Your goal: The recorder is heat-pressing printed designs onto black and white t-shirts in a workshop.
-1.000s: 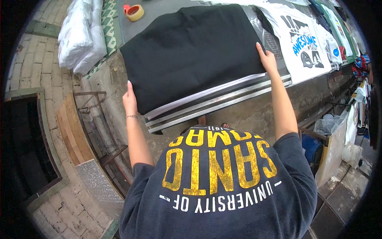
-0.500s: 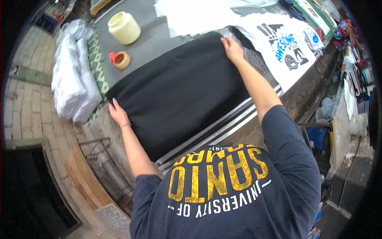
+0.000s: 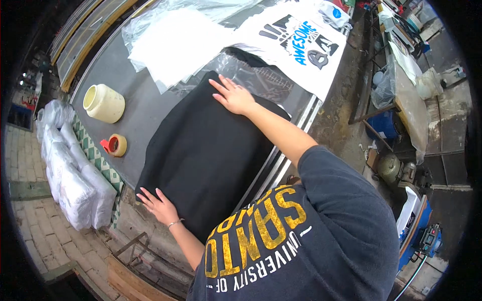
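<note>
A folded black cloth (image 3: 201,145), perhaps a garment, lies on the grey table (image 3: 145,110) in front of me. Fingers spread, my left hand (image 3: 159,206) rests on its near left corner. My right hand (image 3: 233,95) presses flat near its far right edge, the fingers likewise apart. Beyond the cloth is a sheet of clear plastic (image 3: 226,67) with a grid-like printed strip. A white printed T-shirt (image 3: 288,45) is spread at the far right of the table.
White sheets (image 3: 175,40) lie at the table's far side. On the left stand a cream plastic jar (image 3: 104,103) and a tape roll (image 3: 117,145) with a red piece beside it. Plastic-wrapped white bundles (image 3: 73,175) sit past the left edge. A metal rail (image 3: 301,125) borders the right side.
My view has turned, so the table appears rotated. My hands have gone from the cloth's outer edges to lying flat on top of it, and the cloth looks narrower.
</note>
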Demonstrator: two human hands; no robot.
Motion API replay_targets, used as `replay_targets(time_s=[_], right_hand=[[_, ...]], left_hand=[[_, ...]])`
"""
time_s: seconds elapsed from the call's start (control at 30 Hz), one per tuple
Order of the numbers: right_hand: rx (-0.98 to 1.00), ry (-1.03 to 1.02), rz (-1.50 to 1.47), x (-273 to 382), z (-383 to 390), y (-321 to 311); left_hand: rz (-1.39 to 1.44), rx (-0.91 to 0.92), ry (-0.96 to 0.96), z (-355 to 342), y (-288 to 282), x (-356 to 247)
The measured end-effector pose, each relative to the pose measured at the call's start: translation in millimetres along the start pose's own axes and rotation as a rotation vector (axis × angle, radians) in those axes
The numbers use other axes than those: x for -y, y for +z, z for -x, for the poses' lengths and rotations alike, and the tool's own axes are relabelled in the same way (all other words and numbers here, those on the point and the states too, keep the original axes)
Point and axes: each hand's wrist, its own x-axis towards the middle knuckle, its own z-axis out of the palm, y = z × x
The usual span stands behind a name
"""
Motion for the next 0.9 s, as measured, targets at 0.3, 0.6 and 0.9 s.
replay_targets(time_s=[0.3,0.6,0.9], right_hand=[[-0.278,0.372,0.091,-179.8,84.9,-72.0],[-0.175,0.339,0.119,-302.4,166.9,-116.8],[-0.023,0.072,0.092,-338.0,170.9,-130.3]], left_hand=[[0.247,-0.056,0.127,54.3,-32.1,-29.1],[0.904,0.366,0.371,142.4,-12.1,-274.3],[1.135,0.973,0.321,195.5,95.8,-471.1]])
